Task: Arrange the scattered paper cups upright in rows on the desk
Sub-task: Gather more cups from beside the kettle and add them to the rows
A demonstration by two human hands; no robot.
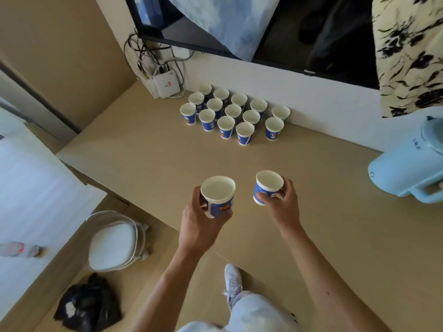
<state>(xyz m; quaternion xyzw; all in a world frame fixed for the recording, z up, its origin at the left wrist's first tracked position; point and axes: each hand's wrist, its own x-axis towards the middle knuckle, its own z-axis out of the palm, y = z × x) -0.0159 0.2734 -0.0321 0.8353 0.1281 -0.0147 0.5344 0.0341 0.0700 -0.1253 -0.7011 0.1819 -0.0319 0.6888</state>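
Observation:
Several blue-and-white paper cups [226, 127] stand upright in slanted rows at the back of the beige desk [143, 159], against the white wall. My left hand [203, 226] grips one more blue paper cup [218, 196], mouth up, above the desk's front part. My right hand [284, 204] holds a second blue cup [268, 186] by its side, tilted slightly left. Both held cups are well in front of the rows.
A light blue kettle [405, 173] sits at the desk's right edge. A white router [166, 83] with cables leans in the back left corner. A dark TV screen [299, 32] hangs above. A chair [112, 243] and a black bag [88, 305] are on the floor to the left.

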